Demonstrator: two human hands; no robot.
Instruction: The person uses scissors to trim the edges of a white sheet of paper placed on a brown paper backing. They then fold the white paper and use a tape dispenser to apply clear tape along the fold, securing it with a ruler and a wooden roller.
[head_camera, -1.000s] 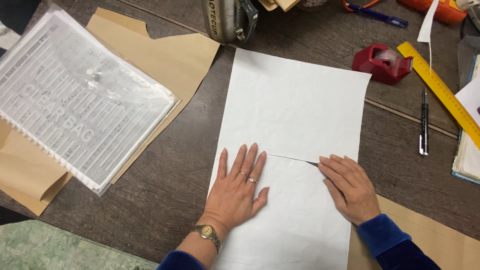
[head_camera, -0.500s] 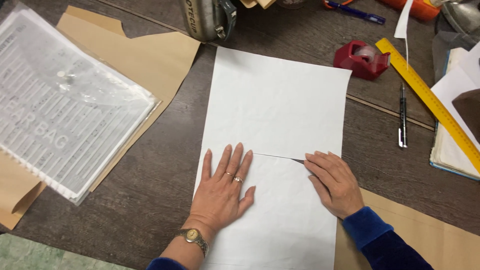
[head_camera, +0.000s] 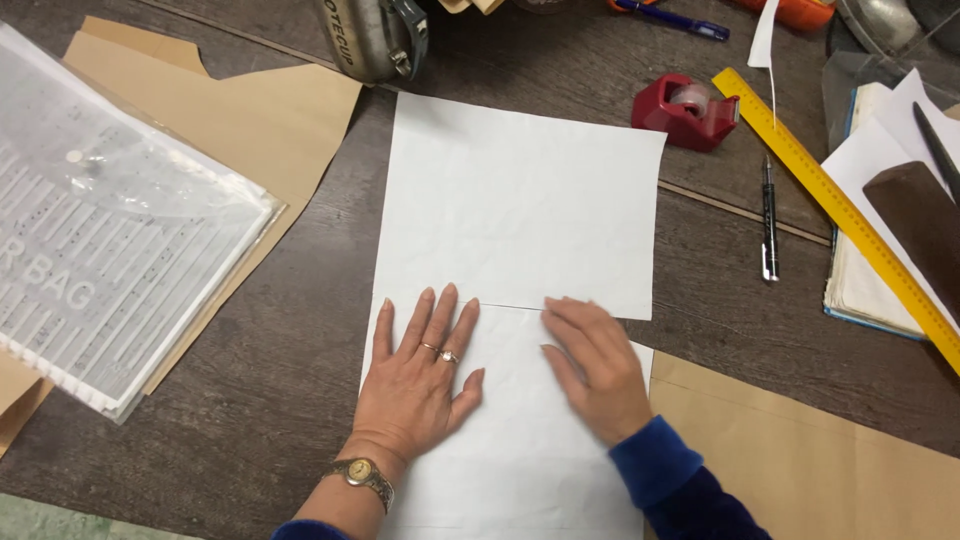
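A long white sheet of paper (head_camera: 520, 200) lies on the dark wooden table (head_camera: 270, 390). My left hand (head_camera: 420, 385) presses flat on it with the fingers spread; it wears a ring, and a wristwatch sits on the wrist. My right hand (head_camera: 595, 365), in a blue sleeve, rests palm down just to the right, fingers together, tips on a thin line (head_camera: 510, 306) across the sheet. Right of that hand the sheet's upper and lower parts sit offset at the edge. Whatever is under the right fingers is hidden.
A clear plastic folder (head_camera: 110, 250) lies on brown paper (head_camera: 260, 120) at the left. More brown paper (head_camera: 800, 450) is at the lower right. A red tape dispenser (head_camera: 685, 110), a black pen (head_camera: 768, 215), a yellow ruler (head_camera: 840, 210) and a paper stack (head_camera: 870, 270) lie at the right. A metal cup (head_camera: 370, 35) stands at the top.
My right hand has slid left along the line toward my left hand. A thin dark tip seen at its fingers earlier is now out of sight. The camera has shifted.
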